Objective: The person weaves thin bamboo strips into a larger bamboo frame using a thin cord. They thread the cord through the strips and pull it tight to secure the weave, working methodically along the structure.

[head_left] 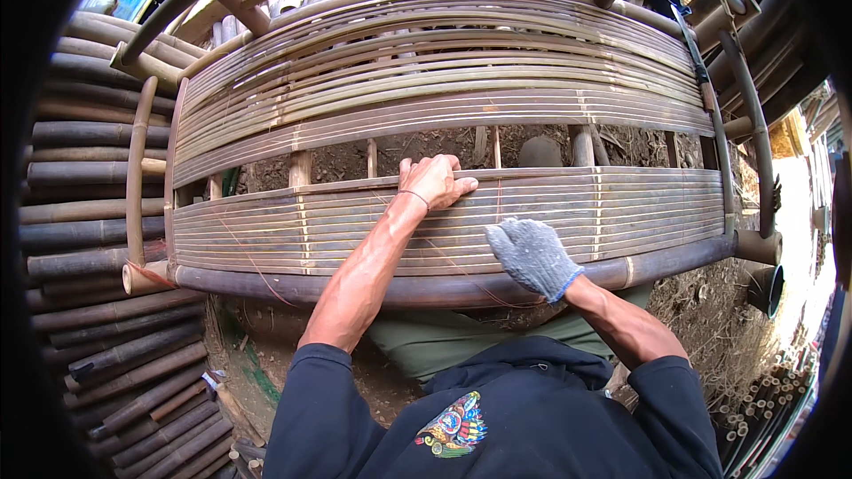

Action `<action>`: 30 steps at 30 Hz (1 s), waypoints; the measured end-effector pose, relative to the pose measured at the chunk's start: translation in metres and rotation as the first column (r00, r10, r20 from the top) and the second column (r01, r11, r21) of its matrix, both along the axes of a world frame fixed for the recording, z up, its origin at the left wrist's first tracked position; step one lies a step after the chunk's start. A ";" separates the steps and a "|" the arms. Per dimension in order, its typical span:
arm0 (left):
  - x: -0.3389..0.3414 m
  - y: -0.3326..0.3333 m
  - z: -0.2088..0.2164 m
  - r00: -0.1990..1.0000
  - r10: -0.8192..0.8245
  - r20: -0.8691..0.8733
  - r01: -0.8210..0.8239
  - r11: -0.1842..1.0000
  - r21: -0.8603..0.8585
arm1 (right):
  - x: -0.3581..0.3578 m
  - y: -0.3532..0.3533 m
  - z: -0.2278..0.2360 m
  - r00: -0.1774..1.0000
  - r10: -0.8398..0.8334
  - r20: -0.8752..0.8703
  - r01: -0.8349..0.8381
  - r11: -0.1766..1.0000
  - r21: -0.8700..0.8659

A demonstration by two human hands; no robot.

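A bamboo bench frame with a seat of narrow bamboo slats [568,204] lies in front of me. My left hand [430,183], bare with a thin dark band at the wrist, has its fingers curled over the far edge of the near slats. The thumb points right along that edge. Over the slats to the right is my right hand [534,259] in a grey knitted glove, its fingers drawn in. What they hold, if anything, is hidden. Thin red string [253,257] trails across the slats in several places. A thick dark bamboo pole [426,290] forms the near rail.
Beyond a gap showing soil, more slats [444,62] fill the far part. A long-bladed knife [695,51] rests along the frame's right end. Stacked dark bamboo poles [98,168] line the left. Cut bamboo ends [763,399] are heaped at lower right.
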State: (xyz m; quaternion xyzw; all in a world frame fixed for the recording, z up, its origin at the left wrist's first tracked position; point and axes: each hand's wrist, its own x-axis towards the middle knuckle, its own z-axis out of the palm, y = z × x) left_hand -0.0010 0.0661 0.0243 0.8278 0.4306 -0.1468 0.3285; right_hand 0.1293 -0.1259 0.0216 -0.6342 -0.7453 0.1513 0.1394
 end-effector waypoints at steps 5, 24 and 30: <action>0.000 0.000 -0.002 0.998 0.029 0.054 -0.028 0.999 -0.020 | -0.009 0.011 0.027 0.998 0.046 0.032 -0.052 0.974 0.222; 0.061 -0.069 0.046 0.379 -0.233 0.895 -0.115 0.948 0.295 | 0.106 -0.070 0.202 0.813 -0.345 -0.469 0.495 0.834 0.244; 0.013 0.032 0.019 0.926 0.167 0.339 -0.222 0.966 0.130 | 0.187 -0.008 0.158 0.777 -0.534 0.334 0.465 0.844 0.269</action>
